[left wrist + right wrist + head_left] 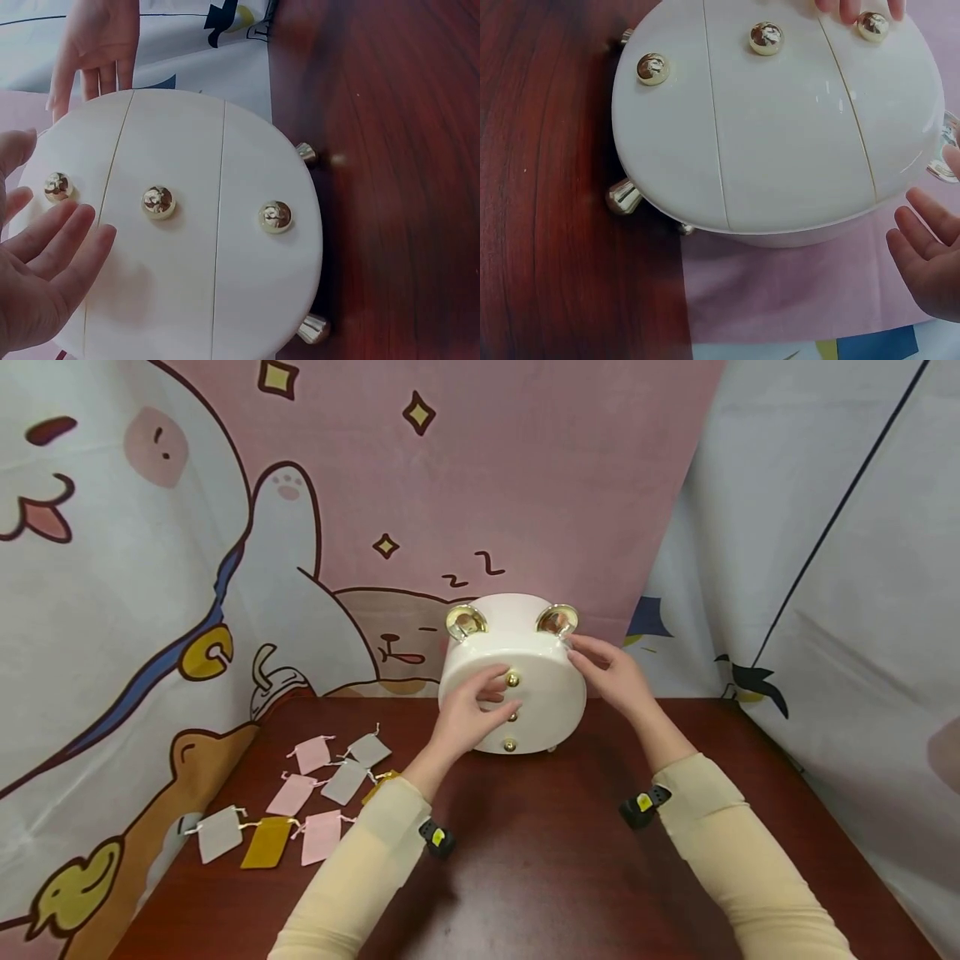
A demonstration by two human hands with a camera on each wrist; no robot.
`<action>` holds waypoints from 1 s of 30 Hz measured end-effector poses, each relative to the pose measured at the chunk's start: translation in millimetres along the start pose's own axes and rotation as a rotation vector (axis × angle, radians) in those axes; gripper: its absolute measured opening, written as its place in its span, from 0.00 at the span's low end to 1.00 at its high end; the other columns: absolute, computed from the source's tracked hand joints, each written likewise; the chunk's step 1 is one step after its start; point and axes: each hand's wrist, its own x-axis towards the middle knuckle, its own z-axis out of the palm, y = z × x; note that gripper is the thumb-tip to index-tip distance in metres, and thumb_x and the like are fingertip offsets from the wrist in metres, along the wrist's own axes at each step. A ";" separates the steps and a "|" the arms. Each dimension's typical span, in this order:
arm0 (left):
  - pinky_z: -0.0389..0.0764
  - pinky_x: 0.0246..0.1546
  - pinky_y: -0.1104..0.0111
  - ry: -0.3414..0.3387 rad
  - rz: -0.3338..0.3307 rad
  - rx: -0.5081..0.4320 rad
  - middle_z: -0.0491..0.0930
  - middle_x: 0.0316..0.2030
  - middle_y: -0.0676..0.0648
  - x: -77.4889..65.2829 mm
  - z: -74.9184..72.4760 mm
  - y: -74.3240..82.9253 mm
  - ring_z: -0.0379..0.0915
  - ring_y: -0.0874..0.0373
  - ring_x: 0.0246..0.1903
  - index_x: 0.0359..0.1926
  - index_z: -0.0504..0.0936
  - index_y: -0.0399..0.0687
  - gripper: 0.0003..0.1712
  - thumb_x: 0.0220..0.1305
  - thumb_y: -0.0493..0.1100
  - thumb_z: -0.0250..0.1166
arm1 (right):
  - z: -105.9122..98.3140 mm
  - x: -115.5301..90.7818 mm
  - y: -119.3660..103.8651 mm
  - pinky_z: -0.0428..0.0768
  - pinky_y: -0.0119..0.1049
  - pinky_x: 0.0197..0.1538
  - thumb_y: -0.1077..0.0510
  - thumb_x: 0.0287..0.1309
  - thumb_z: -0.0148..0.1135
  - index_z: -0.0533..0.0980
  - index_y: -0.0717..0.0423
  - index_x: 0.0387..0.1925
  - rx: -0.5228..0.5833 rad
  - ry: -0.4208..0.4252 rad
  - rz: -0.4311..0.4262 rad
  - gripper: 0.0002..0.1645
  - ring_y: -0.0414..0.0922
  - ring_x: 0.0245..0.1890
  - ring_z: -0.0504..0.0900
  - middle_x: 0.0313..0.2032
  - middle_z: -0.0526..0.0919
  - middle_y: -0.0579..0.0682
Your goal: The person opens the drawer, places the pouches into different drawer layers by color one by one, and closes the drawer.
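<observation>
A white rounded jewelry box (540,702) with three drawer fronts, round gold knobs and two gold ears stands at the back of the table. My left hand (472,710) is in front of it, fingers loosely bent and spread near the top knob (58,187), holding nothing. The middle knob (158,202) and bottom knob (275,217) show fully in the left wrist view. My right hand (611,677) is at the box's upper right side, its fingertips close below the right ear (557,620). Its fingers are relaxed and apart in the right wrist view. All three drawers are closed.
Small drawstring pouches lie at the table's left: pink (292,795), grey (220,835) and mustard (267,842) ones, several in all. A printed cartoon cloth (525,485) hangs behind the dark red wooden table (555,877). Gold feet (624,196) hold the box up.
</observation>
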 end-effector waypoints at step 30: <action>0.82 0.34 0.69 0.074 -0.122 -0.207 0.87 0.35 0.42 13.9 16.9 -6.6 0.85 0.55 0.34 0.51 0.85 0.43 0.14 0.64 0.34 0.68 | -1.8 16.7 6.6 0.71 0.56 0.62 0.48 0.70 0.59 0.71 0.55 0.68 0.100 -0.123 0.066 0.30 0.58 0.66 0.69 0.67 0.71 0.58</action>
